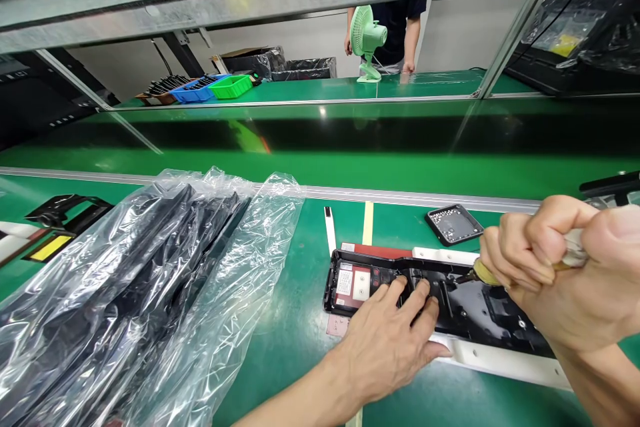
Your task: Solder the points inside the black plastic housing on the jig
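A long black plastic housing point(450, 300) lies on a white and red fixture point(500, 360) at the right of the green bench. My left hand point(393, 337) rests on the housing near its left part, fingers spread, with the thumb by the white edge. My right hand point(555, 260) is wrapped round the yellowish handle of a screwdriver point(486, 272), tilted, its tip down at the housing. The exact contact of the tip is too small to tell. A black tray of small screws point(454, 223) sits just behind the fixture.
Black parts in clear plastic bags point(150, 300) cover the left. Further left lies a black frame part point(67, 213). Across a green conveyor point(300, 163) stand a light green fan point(369, 37), blue and green bins point(231, 87) and a person point(411, 33). A metal beam crosses overhead.
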Available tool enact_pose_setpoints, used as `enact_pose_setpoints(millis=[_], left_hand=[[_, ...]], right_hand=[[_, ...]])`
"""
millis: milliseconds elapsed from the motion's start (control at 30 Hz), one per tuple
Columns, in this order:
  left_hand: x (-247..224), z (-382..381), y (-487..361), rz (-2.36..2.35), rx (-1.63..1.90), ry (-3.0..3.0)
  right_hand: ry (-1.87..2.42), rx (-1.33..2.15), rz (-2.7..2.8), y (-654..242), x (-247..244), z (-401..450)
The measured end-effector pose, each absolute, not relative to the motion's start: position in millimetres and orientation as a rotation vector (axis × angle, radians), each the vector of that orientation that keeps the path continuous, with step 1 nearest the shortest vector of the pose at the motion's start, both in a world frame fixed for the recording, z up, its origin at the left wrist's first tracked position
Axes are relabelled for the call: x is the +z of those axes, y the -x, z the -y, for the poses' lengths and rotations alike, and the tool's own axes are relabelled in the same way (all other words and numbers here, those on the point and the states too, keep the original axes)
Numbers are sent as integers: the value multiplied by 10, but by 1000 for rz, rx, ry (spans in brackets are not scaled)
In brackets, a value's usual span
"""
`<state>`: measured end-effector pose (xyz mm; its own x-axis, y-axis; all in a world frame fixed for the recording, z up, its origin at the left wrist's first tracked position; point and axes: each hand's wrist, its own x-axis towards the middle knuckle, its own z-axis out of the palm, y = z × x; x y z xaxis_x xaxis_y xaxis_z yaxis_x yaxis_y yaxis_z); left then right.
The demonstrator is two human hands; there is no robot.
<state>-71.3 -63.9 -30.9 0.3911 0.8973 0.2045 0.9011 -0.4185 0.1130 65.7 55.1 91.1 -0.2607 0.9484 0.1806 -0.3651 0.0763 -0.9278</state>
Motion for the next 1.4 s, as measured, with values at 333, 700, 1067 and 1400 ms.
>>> enact_pose_setpoints(millis=[333, 700, 1067, 1400], left_hand=[[-296, 633, 710, 1675, -385, 2607], [-301, 622, 710, 1683, -385, 2592], [-304, 632, 714, 1676, -384, 2602], [-303, 628, 705, 1672, -385, 2593]], right_hand=[[654, 1497, 1242, -690, 914, -579], [651, 1511, 1246, -696, 903, -577], [677, 1527, 1201, -717, 910, -558], [643, 1519, 1234, -713, 898, -566]])
